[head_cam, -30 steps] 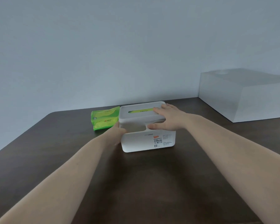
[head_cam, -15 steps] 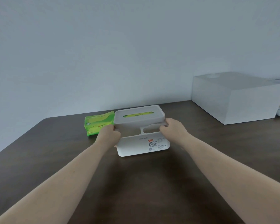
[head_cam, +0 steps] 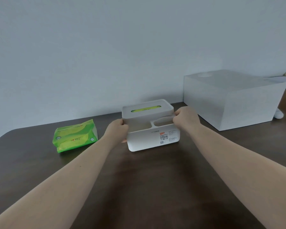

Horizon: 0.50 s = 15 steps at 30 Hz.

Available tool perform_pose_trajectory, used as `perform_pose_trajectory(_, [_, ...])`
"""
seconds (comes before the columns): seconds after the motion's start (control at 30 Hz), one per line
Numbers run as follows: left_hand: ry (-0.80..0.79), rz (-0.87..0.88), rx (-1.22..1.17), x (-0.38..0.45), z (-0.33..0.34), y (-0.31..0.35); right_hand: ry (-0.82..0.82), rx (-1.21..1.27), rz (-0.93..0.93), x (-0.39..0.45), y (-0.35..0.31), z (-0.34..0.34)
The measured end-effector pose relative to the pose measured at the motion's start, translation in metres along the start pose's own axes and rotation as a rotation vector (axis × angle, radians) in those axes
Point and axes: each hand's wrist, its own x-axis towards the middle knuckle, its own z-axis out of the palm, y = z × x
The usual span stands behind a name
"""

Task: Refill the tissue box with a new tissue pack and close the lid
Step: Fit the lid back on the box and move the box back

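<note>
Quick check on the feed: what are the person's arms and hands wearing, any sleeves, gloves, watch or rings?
Nothing shows: both forearms are bare right to the frame's bottom edge, without sleeves. The left hand and right hand carry no gloves, watch, bands or visible rings.

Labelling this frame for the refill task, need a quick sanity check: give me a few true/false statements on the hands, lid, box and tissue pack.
1. Both hands grip the lid at its ends. True: left hand on the left end, right hand on the right.
2. The lid sits fully shut on the tissue box. False: it is raised, and the box's front compartments show beneath it.
3. A green tissue pack lies on the table, left of the box. True.
4. Nothing shows through the lid's slot. False: green shows through it.
5. The large white container stands left of the box. False: it stands to the right.
</note>
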Motion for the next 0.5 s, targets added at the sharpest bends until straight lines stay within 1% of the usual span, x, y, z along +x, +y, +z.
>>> perform_pose_trajectory(0.13, [0.041,0.114,0.124,0.029,0.030,0.012,0.046,0.035,0.047,0.039,0.020,-0.003])
perform_pose_trajectory(0.23, [0.054,0.136,0.190,0.053,0.044,0.017,0.065,-0.019,0.054,0.064,0.029,-0.004])
perform_pose_trajectory(0.37, [0.057,0.167,0.221,0.077,0.068,0.028,0.092,-0.069,0.087,0.099,0.039,-0.005])
perform_pose_trajectory(0.5, [0.095,0.181,0.265,0.099,0.095,0.043,0.180,-0.106,0.078,0.123,0.040,-0.001])
